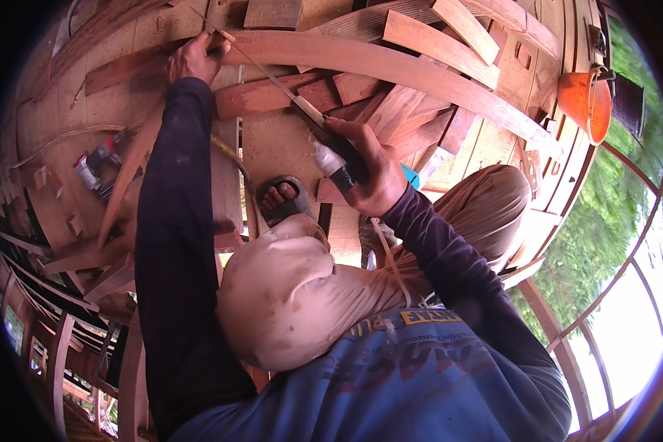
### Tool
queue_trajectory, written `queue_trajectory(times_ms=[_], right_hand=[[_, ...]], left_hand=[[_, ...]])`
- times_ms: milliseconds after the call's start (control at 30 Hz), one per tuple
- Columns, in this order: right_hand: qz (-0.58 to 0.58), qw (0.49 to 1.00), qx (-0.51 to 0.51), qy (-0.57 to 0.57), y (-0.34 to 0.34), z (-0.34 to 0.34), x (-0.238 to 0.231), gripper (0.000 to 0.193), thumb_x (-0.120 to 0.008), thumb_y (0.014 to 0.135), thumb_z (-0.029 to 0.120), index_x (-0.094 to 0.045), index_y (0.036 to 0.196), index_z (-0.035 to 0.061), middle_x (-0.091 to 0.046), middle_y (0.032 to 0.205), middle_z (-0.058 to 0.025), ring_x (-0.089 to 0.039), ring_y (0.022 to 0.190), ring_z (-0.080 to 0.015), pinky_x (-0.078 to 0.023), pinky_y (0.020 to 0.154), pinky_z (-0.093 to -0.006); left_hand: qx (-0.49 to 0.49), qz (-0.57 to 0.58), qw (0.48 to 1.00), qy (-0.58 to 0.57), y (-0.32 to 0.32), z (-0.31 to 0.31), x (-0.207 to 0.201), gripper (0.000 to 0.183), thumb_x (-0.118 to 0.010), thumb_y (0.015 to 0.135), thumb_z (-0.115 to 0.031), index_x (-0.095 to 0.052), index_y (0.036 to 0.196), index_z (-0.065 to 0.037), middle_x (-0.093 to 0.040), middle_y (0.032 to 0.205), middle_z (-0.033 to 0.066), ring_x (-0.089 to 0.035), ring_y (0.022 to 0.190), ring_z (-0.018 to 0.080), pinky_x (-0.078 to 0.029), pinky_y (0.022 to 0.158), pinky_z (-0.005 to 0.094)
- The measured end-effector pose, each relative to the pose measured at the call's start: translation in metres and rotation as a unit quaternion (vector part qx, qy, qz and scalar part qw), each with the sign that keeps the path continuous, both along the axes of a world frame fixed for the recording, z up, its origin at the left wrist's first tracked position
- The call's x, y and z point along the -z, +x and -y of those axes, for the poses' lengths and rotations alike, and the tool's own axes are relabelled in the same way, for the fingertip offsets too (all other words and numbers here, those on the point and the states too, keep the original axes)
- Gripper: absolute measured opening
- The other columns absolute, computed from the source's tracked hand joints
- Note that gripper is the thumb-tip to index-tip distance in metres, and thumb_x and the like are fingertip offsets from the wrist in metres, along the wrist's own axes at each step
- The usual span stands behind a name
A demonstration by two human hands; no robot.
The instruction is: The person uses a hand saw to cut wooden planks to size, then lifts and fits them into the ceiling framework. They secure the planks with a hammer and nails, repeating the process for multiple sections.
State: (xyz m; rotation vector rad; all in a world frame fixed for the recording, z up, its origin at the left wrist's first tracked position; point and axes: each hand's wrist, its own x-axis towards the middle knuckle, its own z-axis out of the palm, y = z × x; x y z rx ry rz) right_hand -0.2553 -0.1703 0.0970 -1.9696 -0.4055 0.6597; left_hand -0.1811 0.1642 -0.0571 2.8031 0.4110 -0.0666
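Note:
A long thin rod-like tool (267, 74) runs slantwise over the wood from the upper left to my right hand. My left hand (196, 60) is closed near its far end, by a small pale wooden piece (225, 36). Its fingers are partly hidden. My right hand (374, 160) wraps around the dark thick near end, beside a clear, bottle-like part (327, 157); the exact kind of tool cannot be made out. Beneath the rod lies a long curved reddish plank (376, 59), and my left hand rests at or just over its left part.
Several offcuts and boards (438, 46) lie beyond the plank at the right. An orange container (586, 103) hangs at the right edge. A red and grey power tool (99, 166) lies at the left near a hose (232, 153). My sandalled foot (283, 199) stands on the planks.

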Motion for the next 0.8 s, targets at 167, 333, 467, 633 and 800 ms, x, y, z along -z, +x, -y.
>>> queue_trajectory(times_ms=[167, 333, 467, 633, 800], right_hand=[[0.101, 0.995, -0.002, -0.024, -0.043, 0.059, -0.045, 0.037, -0.068, 0.087, 0.008, -0.050, 0.116, -0.0078, -0.069, 0.095, -0.0228, -0.072, 0.089, -0.0289, -0.059, 0.074, -0.0335], [-0.027, 0.999, -0.006, -0.032, 0.000, 0.005, -0.011, 0.043, -0.068, 0.089, 0.011, -0.049, 0.126, 0.0006, -0.069, 0.101, -0.0168, -0.070, 0.087, -0.0245, -0.054, 0.076, -0.0310], [0.010, 1.000, 0.006, -0.011, -0.023, 0.017, -0.016, 0.044, -0.068, 0.087, 0.008, -0.049, 0.125, -0.0024, -0.067, 0.110, -0.0190, -0.069, 0.098, -0.0244, -0.053, 0.083, -0.0298], [0.067, 0.997, 0.000, -0.022, -0.035, 0.050, -0.037, 0.043, -0.072, 0.085, 0.009, -0.050, 0.118, -0.0058, -0.069, 0.097, -0.0226, -0.071, 0.090, -0.0289, -0.058, 0.075, -0.0345], [0.058, 0.998, 0.007, 0.010, -0.006, 0.005, 0.012, 0.044, -0.070, 0.087, 0.013, -0.048, 0.122, -0.0023, -0.069, 0.096, -0.0212, -0.072, 0.087, -0.0290, -0.057, 0.072, -0.0348]], left_hand=[[-0.020, -0.009, 0.999, 0.025, -0.007, 0.000, -0.006, 0.046, -0.072, 0.076, -0.048, -0.066, 0.108, -0.015, -0.069, 0.097, 0.0160, -0.064, 0.096, 0.0382, -0.049, 0.083, 0.0480], [-0.015, 0.015, 1.000, 0.008, -0.003, -0.001, 0.003, 0.050, -0.072, 0.075, -0.051, -0.066, 0.110, -0.015, -0.069, 0.098, 0.0156, -0.064, 0.097, 0.0378, -0.049, 0.083, 0.0478], [-0.015, -0.023, 1.000, 0.001, -0.007, -0.005, 0.007, 0.053, -0.072, 0.075, -0.051, -0.066, 0.114, -0.016, -0.069, 0.100, 0.0146, -0.064, 0.098, 0.0363, -0.049, 0.085, 0.0470], [-0.020, -0.028, 0.999, 0.008, -0.007, -0.009, 0.001, 0.056, -0.073, 0.074, -0.051, -0.065, 0.117, -0.016, -0.069, 0.102, 0.0148, -0.064, 0.099, 0.0355, -0.049, 0.087, 0.0458], [-0.012, -0.062, 0.998, -0.028, 0.008, -0.001, -0.008, 0.059, -0.073, 0.074, -0.052, -0.065, 0.117, -0.013, -0.068, 0.104, 0.0164, -0.064, 0.100, 0.0363, -0.049, 0.087, 0.0460]])
